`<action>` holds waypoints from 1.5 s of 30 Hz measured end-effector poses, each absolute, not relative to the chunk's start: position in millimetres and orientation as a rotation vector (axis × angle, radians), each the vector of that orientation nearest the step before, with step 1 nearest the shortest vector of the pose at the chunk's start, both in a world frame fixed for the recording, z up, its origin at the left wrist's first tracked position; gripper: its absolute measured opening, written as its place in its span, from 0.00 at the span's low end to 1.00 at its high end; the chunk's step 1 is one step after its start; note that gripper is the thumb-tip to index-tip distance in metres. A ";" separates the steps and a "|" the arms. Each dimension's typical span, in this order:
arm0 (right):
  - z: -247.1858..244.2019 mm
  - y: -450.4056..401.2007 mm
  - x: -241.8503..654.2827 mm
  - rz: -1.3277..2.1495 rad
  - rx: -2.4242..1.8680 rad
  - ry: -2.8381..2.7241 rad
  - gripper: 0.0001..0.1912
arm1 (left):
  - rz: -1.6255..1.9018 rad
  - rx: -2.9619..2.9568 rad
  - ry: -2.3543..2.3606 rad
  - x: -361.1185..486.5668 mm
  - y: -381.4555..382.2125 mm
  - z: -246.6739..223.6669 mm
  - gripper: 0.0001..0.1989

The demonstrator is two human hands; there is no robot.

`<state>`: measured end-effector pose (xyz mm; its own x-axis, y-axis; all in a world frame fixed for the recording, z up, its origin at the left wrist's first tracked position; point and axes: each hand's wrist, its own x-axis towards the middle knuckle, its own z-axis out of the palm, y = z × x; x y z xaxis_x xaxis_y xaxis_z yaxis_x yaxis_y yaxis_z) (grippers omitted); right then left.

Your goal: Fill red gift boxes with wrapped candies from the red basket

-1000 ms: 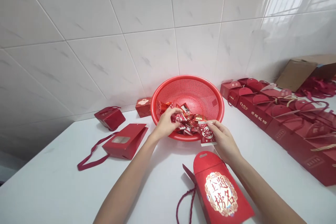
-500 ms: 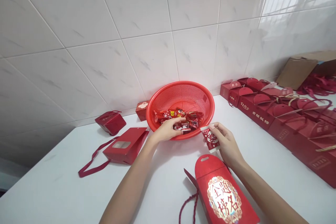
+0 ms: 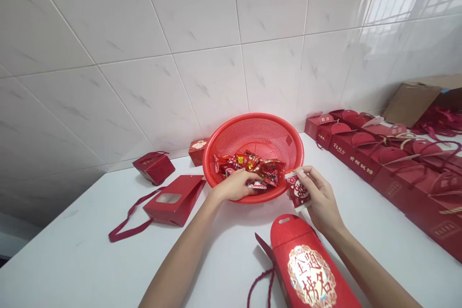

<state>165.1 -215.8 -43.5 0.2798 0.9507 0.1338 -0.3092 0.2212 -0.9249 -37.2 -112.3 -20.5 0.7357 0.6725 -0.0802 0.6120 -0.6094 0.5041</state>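
My left hand (image 3: 236, 186) is inside the front of a red plastic basket (image 3: 252, 120), its thumb and fingers closed around a white-edged candy packet (image 3: 259, 185). Several other red wrapped candies (image 3: 249, 160) lie around it in the basket. Beside the basket's right rim, my right hand (image 3: 319, 196) pinches a small red-and-white candy packet (image 3: 299, 191) upright between thumb and fingers. Below the right hand lies a red gift box (image 3: 311, 269) with gold-framed Chinese characters, its flaps unfolded and a dark red cord at its left side.
A red box with a ribbon (image 3: 173, 200) lies left of the basket, near a small dark red box (image 3: 154, 167) and a patterned red box (image 3: 197, 152). Rows of red boxes (image 3: 364, 163) line the right side. A cardboard carton (image 3: 411, 103) stands behind them on the white table (image 3: 90, 260).
My left hand has moved deeper among the candies, and its fingers have closed on a packet. My right hand keeps its packet, now turned slightly. The basket has shifted slightly.
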 end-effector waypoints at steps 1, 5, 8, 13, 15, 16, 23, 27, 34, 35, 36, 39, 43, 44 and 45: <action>-43.1 -216.4 165.6 1.027 -0.938 -0.860 0.19 | 0.163 2.425 0.969 -37.9 -112.3 -20.2 0.18; -38.3 -217.4 167.0 0.981 -0.909 -0.868 0.17 | 0.205 2.407 0.897 -39.1 -112.9 -22.4 0.15; -31.1 -213.8 166.7 0.960 -0.875 -0.858 0.16 | 0.304 2.384 0.881 -37.4 -114.4 -27.1 0.13; -19.0 -199.8 166.1 0.994 -0.882 -0.826 0.20 | 0.486 2.225 0.788 -34.3 -117.2 -31.3 0.13; -15.6 -192.4 167.2 1.027 -0.925 -0.826 0.22 | 0.554 2.124 0.781 -32.5 -117.2 -31.9 0.14; -14.3 -188.2 168.0 1.039 -0.950 -0.833 0.23 | 0.590 2.066 0.783 -31.2 -117.0 -32.3 0.14; -12.1 -161.0 169.7 0.941 -1.158 -1.065 0.21 | 0.750 1.470 0.827 -21.0 -120.9 -32.1 0.26; -15.9 -155.2 166.5 0.876 -1.218 -1.174 0.16 | 0.872 1.327 0.987 -20.9 -122.5 -28.1 0.35; -16.1 -149.8 160.9 0.801 -1.336 -1.350 0.10 | 1.114 1.394 0.858 -21.2 -114.8 -22.4 0.18; -15.8 -147.6 159.2 0.798 -1.345 -1.375 0.10 | 1.139 1.390 0.851 -21.4 -113.7 -21.7 0.19; -15.9 -145.0 157.3 0.798 -1.349 -1.399 0.09 | 1.152 1.379 0.839 -21.8 -112.9 -21.0 0.20; -19.0 -135.7 150.8 0.820 -1.331 -1.449 0.06 | 1.133 1.304 0.791 -23.6 -111.7 -19.2 0.22; -28.3 -126.0 145.5 0.857 -1.271 -1.460 0.03 | 1.062 1.279 0.774 -25.2 -113.3 -17.9 0.21; -30.6 -124.8 145.2 0.862 -1.256 -1.451 0.02 | 1.035 1.291 0.779 -25.2 -114.3 -17.5 0.22; -32.5 -124.0 145.3 0.865 -1.240 -1.438 0.02 | 1.004 1.301 0.788 -25.0 -115.3 -17.1 0.22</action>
